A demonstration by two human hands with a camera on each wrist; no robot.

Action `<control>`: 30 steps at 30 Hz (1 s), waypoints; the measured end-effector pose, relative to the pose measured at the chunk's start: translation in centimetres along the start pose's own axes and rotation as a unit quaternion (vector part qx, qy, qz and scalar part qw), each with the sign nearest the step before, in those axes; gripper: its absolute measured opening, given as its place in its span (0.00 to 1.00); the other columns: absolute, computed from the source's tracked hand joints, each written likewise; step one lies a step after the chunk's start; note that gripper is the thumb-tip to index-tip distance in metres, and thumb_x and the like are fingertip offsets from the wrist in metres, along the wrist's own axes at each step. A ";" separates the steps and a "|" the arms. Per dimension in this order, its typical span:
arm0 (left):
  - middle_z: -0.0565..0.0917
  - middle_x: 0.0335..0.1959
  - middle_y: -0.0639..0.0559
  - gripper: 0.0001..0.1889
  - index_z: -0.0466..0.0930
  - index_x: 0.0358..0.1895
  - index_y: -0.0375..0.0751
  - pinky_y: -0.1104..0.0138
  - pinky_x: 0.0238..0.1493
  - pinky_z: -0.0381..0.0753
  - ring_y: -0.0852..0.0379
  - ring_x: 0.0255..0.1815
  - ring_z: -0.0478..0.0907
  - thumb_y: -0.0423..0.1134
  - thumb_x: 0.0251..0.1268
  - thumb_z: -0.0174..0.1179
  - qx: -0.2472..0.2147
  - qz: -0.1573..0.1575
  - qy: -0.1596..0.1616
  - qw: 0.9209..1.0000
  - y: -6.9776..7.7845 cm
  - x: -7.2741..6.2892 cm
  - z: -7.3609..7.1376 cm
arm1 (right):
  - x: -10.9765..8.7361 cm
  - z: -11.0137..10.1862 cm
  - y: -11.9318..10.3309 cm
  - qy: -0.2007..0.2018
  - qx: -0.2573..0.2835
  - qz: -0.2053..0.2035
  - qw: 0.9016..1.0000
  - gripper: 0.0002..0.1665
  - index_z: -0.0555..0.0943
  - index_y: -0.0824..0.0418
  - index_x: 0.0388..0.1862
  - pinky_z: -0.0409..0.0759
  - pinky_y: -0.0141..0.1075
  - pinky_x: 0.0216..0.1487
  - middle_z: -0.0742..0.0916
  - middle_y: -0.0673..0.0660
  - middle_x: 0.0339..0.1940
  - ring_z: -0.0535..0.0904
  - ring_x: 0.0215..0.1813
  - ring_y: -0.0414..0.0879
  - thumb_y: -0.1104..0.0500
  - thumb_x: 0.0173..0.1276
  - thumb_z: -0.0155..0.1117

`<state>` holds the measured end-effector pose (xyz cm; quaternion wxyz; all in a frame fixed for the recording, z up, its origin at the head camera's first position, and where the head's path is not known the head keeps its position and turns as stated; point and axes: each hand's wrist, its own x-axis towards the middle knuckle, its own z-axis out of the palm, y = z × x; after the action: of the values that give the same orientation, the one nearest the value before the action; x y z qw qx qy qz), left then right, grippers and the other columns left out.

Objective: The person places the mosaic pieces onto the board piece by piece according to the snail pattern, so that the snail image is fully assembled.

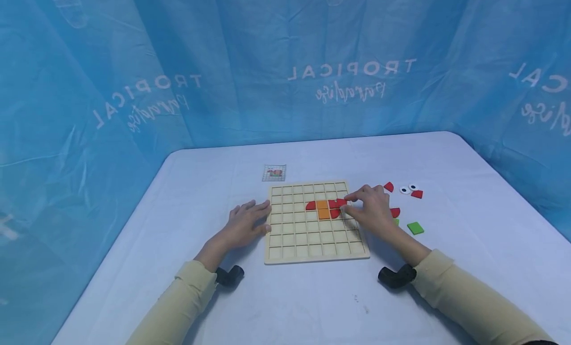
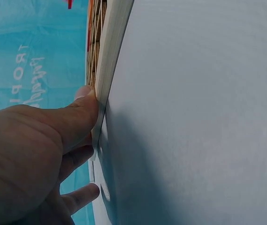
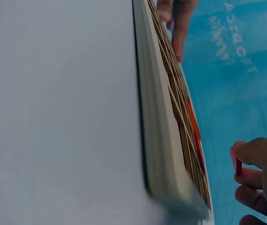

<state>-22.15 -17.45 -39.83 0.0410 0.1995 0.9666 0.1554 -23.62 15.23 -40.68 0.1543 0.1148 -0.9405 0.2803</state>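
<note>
A light wooden board [image 1: 294, 238] with a raised square grid lies in the middle of the table. My left hand [image 1: 245, 225] rests at its left edge, thumb and fingertips touching the side; the left wrist view shows the thumb [image 2: 79, 110] against the rim. Thumb and finger of my right hand [image 1: 372, 209] pinch a small red piece [image 3: 237, 161], held over the board's upper right part. Below and beside it, several pieces sit in the grid: orange squares [image 1: 322, 210], a red rounded piece [image 1: 310, 205] left of them, and more red pieces [image 1: 334, 213] to their right.
Right of the board lie loose red pieces [image 1: 417, 194], two white eye discs [image 1: 404, 190] and green squares [image 1: 415, 228], one partly hidden by the right hand. A small picture card [image 1: 274, 173] lies behind the board. A blue printed curtain [image 1: 250, 102] surrounds the white table [image 1: 312, 305].
</note>
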 end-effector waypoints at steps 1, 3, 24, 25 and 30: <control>0.62 0.74 0.49 0.31 0.63 0.70 0.43 0.37 0.70 0.48 0.37 0.75 0.53 0.49 0.66 0.56 0.000 -0.001 0.000 1.000 0.0 0.0 0.0 | 0.0 0.3 -0.5 -0.003 0.002 -0.005 1.000 0.20 0.86 0.60 0.43 0.65 0.50 0.48 0.83 0.59 0.40 0.69 0.49 0.55 0.52 0.54 0.74; 0.61 0.74 0.50 0.31 0.63 0.70 0.43 0.37 0.70 0.47 0.37 0.75 0.52 0.50 0.66 0.56 -0.002 -0.003 -0.003 1.000 0.0 0.0 0.0 | 0.1 0.8 -1.3 -0.011 0.006 -0.016 1.000 0.18 0.86 0.59 0.42 0.65 0.49 0.46 0.83 0.59 0.40 0.69 0.48 0.55 0.52 0.54 0.74; 0.60 0.74 0.51 0.31 0.62 0.70 0.44 0.38 0.71 0.46 0.38 0.75 0.52 0.50 0.67 0.55 0.002 -0.009 -0.008 1.000 0.1 0.3 0.1 | 0.8 4.0 -3.8 -0.030 -0.031 -0.107 0.993 0.16 0.88 0.55 0.38 0.64 0.48 0.45 0.82 0.53 0.36 0.68 0.44 0.50 0.50 0.52 0.75; 0.60 0.74 0.50 0.31 0.62 0.70 0.44 0.38 0.71 0.46 0.38 0.75 0.52 0.50 0.67 0.55 0.002 -0.009 -0.008 1.000 0.0 0.3 0.1 | 0.8 4.1 -3.8 -0.031 -0.034 -0.109 0.993 0.16 0.88 0.55 0.38 0.64 0.48 0.46 0.82 0.53 0.37 0.68 0.45 0.50 0.50 0.52 0.75; 0.60 0.74 0.51 0.31 0.62 0.70 0.44 0.37 0.71 0.47 0.37 0.75 0.52 0.50 0.67 0.55 0.002 -0.009 -0.010 1.000 0.0 0.2 0.0 | 0.9 4.4 -3.9 -0.031 -0.049 -0.120 0.991 0.14 0.88 0.53 0.37 0.64 0.47 0.47 0.82 0.52 0.37 0.68 0.46 0.50 0.50 0.51 0.75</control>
<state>-22.31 -17.40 -39.89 0.0512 0.1927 0.9682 0.1511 -24.25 9.47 -42.02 0.1632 0.2277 -0.9369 0.2092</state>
